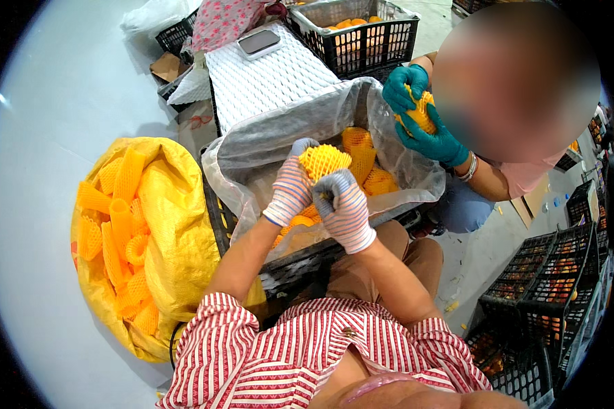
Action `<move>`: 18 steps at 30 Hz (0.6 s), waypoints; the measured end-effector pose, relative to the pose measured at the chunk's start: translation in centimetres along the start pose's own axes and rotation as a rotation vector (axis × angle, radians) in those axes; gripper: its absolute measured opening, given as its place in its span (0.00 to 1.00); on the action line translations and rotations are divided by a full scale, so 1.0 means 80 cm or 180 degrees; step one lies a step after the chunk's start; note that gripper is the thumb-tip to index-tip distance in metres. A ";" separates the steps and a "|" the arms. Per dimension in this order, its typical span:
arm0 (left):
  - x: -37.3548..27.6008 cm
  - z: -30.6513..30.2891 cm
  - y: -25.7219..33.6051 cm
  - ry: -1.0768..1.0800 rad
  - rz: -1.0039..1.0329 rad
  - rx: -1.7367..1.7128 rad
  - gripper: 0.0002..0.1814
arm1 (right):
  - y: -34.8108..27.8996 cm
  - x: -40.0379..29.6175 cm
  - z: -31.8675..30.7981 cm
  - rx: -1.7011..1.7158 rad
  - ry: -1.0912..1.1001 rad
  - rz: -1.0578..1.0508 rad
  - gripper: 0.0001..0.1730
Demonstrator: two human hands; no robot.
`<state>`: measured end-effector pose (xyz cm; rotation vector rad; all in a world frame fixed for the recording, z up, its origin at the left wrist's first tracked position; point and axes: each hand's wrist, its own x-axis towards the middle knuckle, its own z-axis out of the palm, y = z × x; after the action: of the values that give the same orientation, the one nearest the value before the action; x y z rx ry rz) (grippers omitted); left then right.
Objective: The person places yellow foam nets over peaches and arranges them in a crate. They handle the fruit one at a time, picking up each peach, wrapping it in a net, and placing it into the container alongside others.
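Both my hands wear striped knit gloves and meet at a yellow foam-net sleeve [325, 162], held above a lined crate. My left hand [292, 184] grips the sleeve from its left side. The curled fingers of my right hand [344, 209] hold its near end. Whatever is inside the sleeve is hidden by the netting. Below, the crate's whitish plastic liner [414, 186] surrounds several net-wrapped pieces [380, 181] at the right. More orange pieces [298, 223] lie partly hidden under my hands.
A yellow woven sack [176, 245] of loose foam-net sleeves [120, 225] stands at left. Opposite, a co-worker's teal-gloved hands [430, 138] hold another netted piece [419, 115]. A phone [259, 43] lies on white foam netting [271, 76]. Black crates [547, 276] stand at right, another [368, 51] behind.
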<state>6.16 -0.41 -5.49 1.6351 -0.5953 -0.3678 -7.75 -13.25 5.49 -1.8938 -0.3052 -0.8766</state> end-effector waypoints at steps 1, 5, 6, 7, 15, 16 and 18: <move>0.013 -0.006 -0.008 -0.0034 0.0012 0.0231 0.20 | 0.003 0.011 -0.005 0.0177 -0.0058 -0.0051 0.14; 0.102 -0.070 0.028 0.0406 0.0400 0.2788 0.24 | 0.031 0.012 -0.033 0.0353 -0.0144 0.0502 0.21; 0.127 -0.089 0.048 0.0710 0.0077 0.2020 0.22 | 0.044 0.004 -0.041 -0.0237 -0.0280 0.0281 0.18; 0.154 -0.104 0.068 0.1073 -0.0143 0.1118 0.21 | 0.055 -0.012 -0.046 -0.0643 -0.0648 0.0453 0.17; 0.269 -0.197 0.001 0.2078 -0.0545 0.1835 0.27 | 0.060 -0.039 -0.039 -0.1253 -0.1199 0.0686 0.13; 0.260 -0.195 0.009 0.1667 -0.1119 0.2617 0.28 | 0.058 -0.036 -0.039 -0.1227 -0.1197 0.0687 0.13; 0.253 -0.206 -0.016 0.1908 -0.1163 0.2684 0.24 | 0.060 -0.040 -0.042 -0.1270 -0.1193 0.0655 0.14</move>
<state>32.03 1.54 -2.22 2.5317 0.0458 0.1627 -8.83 -17.93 0.83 -2.4149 -0.1603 -0.4610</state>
